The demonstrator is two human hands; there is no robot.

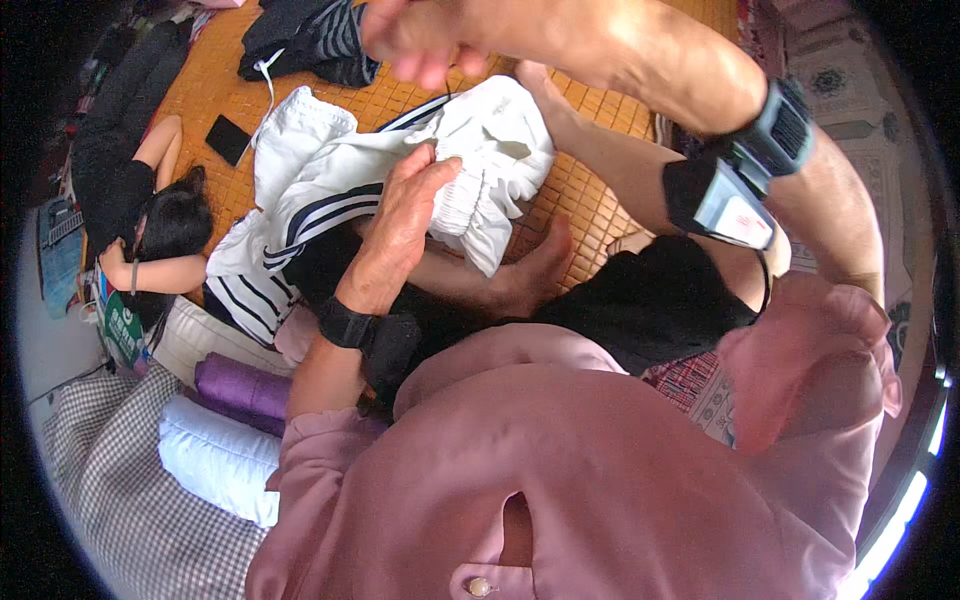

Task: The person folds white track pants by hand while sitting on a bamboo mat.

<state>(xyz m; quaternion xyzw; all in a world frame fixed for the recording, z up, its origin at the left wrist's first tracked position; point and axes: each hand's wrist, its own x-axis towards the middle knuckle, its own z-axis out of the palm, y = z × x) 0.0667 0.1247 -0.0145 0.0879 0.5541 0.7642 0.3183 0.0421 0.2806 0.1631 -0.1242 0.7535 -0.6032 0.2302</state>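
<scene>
My left hand pinches the gathered elastic edge of a white garment that lies across my lap and the mat. Dark stripes run along the garment's side, and its ruffled part bunches up beyond my fingertips. Up at the top edge, my right hand is raised above the cloth, apart from it. Its fingers are smeared by motion, so what they hold, if anything, does not show. A thin dark line shows just below that hand. My bare feet rest on either side of the cloth.
A tan woven mat lies beneath. Dark striped clothing with a white cord lies at the top, near a black phone. A person in black lies at the left. Purple and pale blue rolls sit beside me.
</scene>
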